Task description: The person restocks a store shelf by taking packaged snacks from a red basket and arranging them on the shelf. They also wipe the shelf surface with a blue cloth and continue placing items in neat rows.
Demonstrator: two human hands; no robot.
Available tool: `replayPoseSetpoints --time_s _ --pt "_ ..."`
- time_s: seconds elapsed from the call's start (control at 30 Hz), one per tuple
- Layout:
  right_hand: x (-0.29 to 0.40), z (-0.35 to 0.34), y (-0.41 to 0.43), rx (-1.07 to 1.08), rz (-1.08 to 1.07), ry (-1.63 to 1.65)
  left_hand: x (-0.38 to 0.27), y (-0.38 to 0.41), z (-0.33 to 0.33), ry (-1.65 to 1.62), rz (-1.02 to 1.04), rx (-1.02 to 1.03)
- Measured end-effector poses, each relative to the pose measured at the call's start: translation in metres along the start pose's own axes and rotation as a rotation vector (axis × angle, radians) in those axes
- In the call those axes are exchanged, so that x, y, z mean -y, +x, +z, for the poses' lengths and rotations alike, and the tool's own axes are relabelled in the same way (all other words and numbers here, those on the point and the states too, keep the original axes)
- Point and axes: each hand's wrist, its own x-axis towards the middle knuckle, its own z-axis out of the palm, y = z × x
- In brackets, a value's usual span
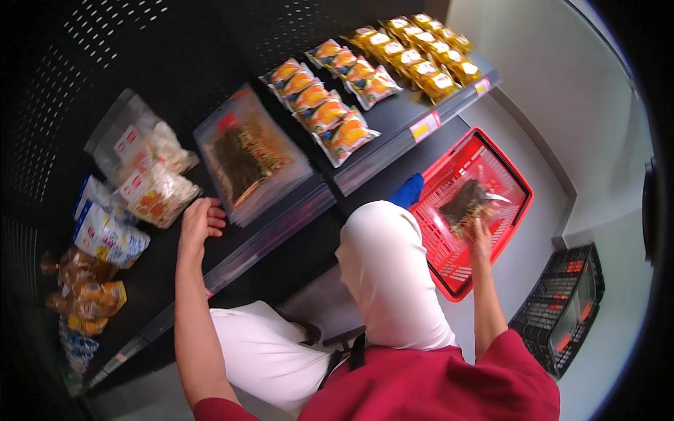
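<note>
My left hand [202, 221] is over the black shelf, its fingers loosely bent and holding nothing. It lies between a stack of clear flat packs of dark brown food [242, 158] and a clear bag of pale snack pieces [158, 194]. My right hand [480, 237] reaches into a red plastic shopping basket [439, 247] on the floor. There it grips the lower edge of a similar clear food pack [463, 202], which is slightly blurred; its thumb is hard to make out.
Rows of orange-and-white snack packets [329, 113] and gold-wrapped packets [421, 44] line the shelf. White-and-blue bags [113, 237] and brown-and-yellow packets [95, 294] lie at left. A black plastic crate [561, 310] stands by the wall. My raised knee [382, 242] is beside the basket.
</note>
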Motion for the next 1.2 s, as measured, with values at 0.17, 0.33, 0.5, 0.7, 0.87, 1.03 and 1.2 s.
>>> replayPoseSetpoints --time_s 0.17,0.33,0.5,0.7,0.87,1.03,1.2 --pt "0.111 0.057 -0.054 0.135 -0.114 0.356 -0.024 -0.016 0.001 -0.016 0.25 -0.358" --pt "0.182 0.127 -0.085 0.472 -0.198 0.394 -0.048 -0.042 0.015 -0.26 0.456 -0.311" --pt "0.211 0.245 -0.127 0.746 -0.117 0.196 -0.062 -0.075 0.027 -0.234 0.559 -0.08" --pt "0.197 0.347 -0.18 1.036 0.123 0.006 -0.071 -0.085 0.03 -0.272 0.606 0.193" --pt "0.181 0.389 -0.194 1.187 0.215 0.064 -0.065 -0.081 0.025 -0.245 0.668 0.07" --pt "0.171 0.403 -0.189 1.274 0.196 -0.004 -0.059 -0.085 0.009 -0.167 0.633 0.096" --pt "0.167 0.405 -0.196 1.282 0.161 -0.082 -0.056 -0.089 0.005 -0.184 0.651 0.107"
